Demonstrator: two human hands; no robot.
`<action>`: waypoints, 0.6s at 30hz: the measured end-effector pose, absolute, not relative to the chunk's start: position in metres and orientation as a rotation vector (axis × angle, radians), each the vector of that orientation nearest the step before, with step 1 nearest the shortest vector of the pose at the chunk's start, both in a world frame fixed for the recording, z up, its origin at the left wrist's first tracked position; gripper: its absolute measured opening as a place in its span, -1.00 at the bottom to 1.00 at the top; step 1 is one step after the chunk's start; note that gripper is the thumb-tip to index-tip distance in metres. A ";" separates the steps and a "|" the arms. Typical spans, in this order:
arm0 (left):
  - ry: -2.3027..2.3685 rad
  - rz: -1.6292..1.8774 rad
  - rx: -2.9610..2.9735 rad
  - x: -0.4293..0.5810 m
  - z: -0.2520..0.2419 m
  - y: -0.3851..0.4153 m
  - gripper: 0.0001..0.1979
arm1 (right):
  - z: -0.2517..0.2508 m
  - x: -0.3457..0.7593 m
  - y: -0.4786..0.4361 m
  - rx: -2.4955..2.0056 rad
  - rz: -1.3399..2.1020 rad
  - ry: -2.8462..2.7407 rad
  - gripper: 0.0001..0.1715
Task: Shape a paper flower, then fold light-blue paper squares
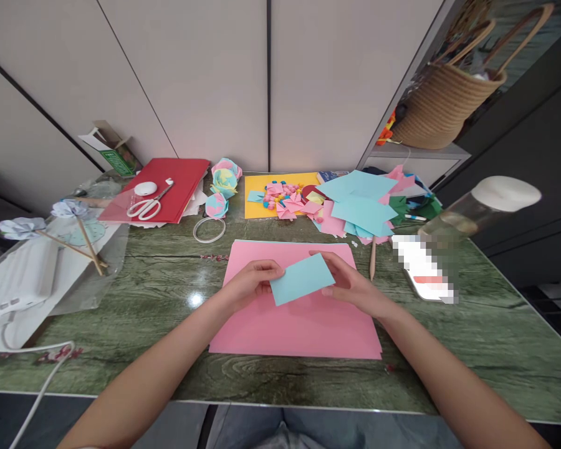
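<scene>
A light blue paper rectangle (303,280) is held tilted above a stack of large pink sheets (294,333). My left hand (252,284) pinches its left end, thumb on top and fingers beneath. At the right end, my right hand (348,284) has its thumb and fingers around the paper's edge; the fingertips are partly behind it. Beyond the pink stack lie light blue sheets (362,196) and small pink folded pieces on a yellow sheet (255,209). Paper balls (216,205) in pink and blue sit at the back, left of the yellow sheet.
White scissors (144,208) lie on a red folder (182,187) at the back left. A clear roll of tape (209,230) is near it. Paper flowers on sticks (91,240) stand left. A phone (425,274), a wooden stick (373,260) and a lidded clear container (462,215) are right.
</scene>
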State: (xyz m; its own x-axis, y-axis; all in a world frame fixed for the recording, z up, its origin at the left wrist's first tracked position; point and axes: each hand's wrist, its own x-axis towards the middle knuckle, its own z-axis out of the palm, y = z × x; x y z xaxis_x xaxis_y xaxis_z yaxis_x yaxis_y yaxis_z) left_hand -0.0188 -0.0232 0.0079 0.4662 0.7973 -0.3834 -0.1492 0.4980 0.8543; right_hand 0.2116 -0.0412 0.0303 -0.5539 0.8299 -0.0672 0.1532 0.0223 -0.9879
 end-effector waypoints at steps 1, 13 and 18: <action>0.906 0.681 0.859 -0.018 0.008 -0.024 -0.73 | 0.031 0.212 -0.042 -1.013 1.566 -1.737 -0.30; 0.802 0.543 0.765 -0.016 0.000 -0.028 -0.77 | 0.027 0.211 -0.042 -1.017 1.506 -1.719 -0.25; 0.748 0.487 0.880 -0.011 0.004 -0.034 -0.62 | 0.024 0.205 -0.043 -1.141 1.383 -1.700 -0.41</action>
State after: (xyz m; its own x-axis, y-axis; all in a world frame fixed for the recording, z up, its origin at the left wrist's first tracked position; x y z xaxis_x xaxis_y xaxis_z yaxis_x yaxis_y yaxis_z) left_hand -0.0115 -0.0337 0.0038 0.6511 0.6572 -0.3796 -0.0809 0.5575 0.8263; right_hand 0.2052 -0.0431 0.0238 -0.4033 0.9145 -0.0332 0.2188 0.0611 -0.9739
